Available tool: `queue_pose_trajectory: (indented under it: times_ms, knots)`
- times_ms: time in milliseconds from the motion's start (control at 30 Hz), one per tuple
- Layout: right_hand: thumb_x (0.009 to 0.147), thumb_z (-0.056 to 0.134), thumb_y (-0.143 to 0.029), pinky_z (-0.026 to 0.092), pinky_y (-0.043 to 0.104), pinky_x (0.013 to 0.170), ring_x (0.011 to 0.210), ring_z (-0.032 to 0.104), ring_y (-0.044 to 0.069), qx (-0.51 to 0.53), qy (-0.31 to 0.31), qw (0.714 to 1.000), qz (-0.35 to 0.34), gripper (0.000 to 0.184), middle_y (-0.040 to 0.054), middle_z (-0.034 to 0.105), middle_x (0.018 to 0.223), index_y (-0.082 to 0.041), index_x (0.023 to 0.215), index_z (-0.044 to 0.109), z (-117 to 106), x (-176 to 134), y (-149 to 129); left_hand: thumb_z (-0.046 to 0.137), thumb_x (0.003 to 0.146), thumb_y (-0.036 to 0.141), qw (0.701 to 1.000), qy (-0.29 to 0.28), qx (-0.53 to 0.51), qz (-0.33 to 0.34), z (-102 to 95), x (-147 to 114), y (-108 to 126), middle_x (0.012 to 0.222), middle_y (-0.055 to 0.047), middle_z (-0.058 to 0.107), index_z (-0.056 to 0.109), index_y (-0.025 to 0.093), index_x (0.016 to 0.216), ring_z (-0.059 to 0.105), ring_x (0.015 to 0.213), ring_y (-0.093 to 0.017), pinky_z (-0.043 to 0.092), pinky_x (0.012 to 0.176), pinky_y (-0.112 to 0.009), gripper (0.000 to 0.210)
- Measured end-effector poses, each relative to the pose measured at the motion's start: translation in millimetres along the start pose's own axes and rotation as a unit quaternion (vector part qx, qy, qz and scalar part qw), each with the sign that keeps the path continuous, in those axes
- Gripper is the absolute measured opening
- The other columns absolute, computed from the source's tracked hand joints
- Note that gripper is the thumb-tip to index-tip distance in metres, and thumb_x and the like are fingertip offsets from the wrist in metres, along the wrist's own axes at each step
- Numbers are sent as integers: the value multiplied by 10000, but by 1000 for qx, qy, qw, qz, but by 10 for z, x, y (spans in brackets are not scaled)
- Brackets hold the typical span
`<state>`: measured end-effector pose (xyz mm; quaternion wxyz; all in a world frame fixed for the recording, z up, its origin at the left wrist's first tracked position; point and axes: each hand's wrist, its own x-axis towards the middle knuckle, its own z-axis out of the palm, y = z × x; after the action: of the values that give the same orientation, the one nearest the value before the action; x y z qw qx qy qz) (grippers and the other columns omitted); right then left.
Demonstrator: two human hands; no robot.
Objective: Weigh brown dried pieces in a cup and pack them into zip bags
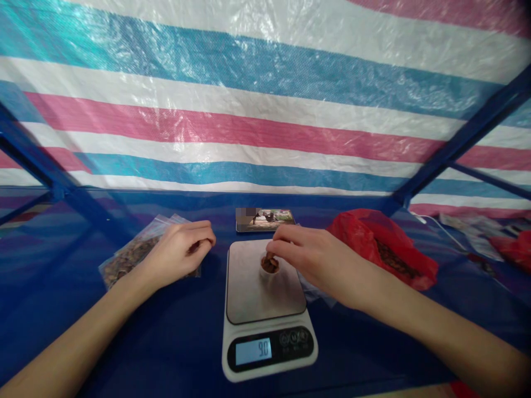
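Note:
A white kitchen scale (269, 372) with a steel plate stands in front of me, and its display reads 9.0. On the plate sits a small white cup (270, 275) filled with brown dried pieces (271, 265). My right hand (309, 251) reaches over the plate, its thumb and fingertips pinched on a brown piece right at the cup's top. To the left of the scale, my left hand (182, 251) is curled closed, with something dark partly showing inside the fingers. It rests over a clear zip bag (133, 254) of similar brown pieces.
An open red plastic bag (357, 226) with brown pieces inside lies at the right. A phone (269, 219) showing a picture is behind the scale. Clear bags (317, 293) lie beside the scale. Blue metal bars (440, 146) and a striped tarp (249, 121) bound the blue table.

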<state>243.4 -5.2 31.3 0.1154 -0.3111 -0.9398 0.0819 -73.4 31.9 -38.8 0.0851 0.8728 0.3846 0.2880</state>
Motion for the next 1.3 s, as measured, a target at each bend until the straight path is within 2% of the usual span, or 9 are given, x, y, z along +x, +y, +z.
queue_pose_trajectory:
  times_ms: [300, 533, 700, 867, 1067, 1200, 1300]
  knots:
    - [947, 498, 41, 487, 294, 777, 904, 675, 194, -11, -32, 999, -13, 374, 55, 721, 1115, -219, 1099, 721, -67, 23, -73, 448, 981, 136, 1000, -2, 5, 3, -2, -3, 2, 743, 10, 636, 675, 205, 773, 610, 634, -133, 420, 636, -274, 316]
    - [938, 533, 28, 524, 265, 785, 902, 694, 165, 69, -12, 998, -9, 386, 38, 740, 1143, -240, 1122, 741, -53, -10, -46, 448, 985, 136, 1000, -2, 8, 5, -1, -1, -1, 744, 10, 634, 679, 201, 777, 611, 637, -131, 421, 640, -272, 317]
    - [1006, 563, -22, 562, 269, 825, 918, 724, 158, 126, 18, 992, -23, 313, 41, 758, 1126, -236, 1085, 778, -81, 2, -1, 449, 982, 128, 1000, 0, 12, 8, -13, -2, 8, 734, 15, 628, 673, 198, 772, 605, 624, -126, 422, 636, -266, 315]
    - [1040, 615, -98, 574, 264, 848, 978, 750, 167, 108, 85, 990, -26, 216, 47, 762, 1118, -222, 1073, 789, -163, -43, 118, 448, 987, 127, 1000, 8, 8, 15, -16, -1, 16, 731, 17, 626, 676, 197, 772, 603, 626, -123, 427, 635, -256, 321]
    - [1001, 687, -130, 590, 283, 827, 928, 752, 184, 66, 224, 972, 40, 153, 32, 781, 1037, -240, 1034, 788, -224, -247, 363, 451, 988, 118, 1000, 12, 15, 15, -11, -3, 7, 729, 17, 630, 675, 196, 770, 607, 613, -121, 435, 623, -247, 322]
    - [988, 718, -148, 588, 282, 802, 881, 748, 180, 101, 237, 964, 68, 120, 19, 787, 973, -245, 1003, 789, -106, -320, 543, 456, 987, 105, 1000, 11, 18, 22, 8, -13, 0, 738, 13, 646, 673, 195, 771, 621, 620, -123, 446, 626, -243, 319]
    - [1003, 708, -151, 585, 265, 808, 898, 747, 162, 146, 240, 958, 65, 126, 18, 784, 988, -239, 1037, 790, 105, -328, 519, 463, 996, 99, 999, 22, 19, 36, 25, -28, 8, 771, 3, 671, 685, 193, 803, 640, 646, -128, 458, 641, -245, 308]
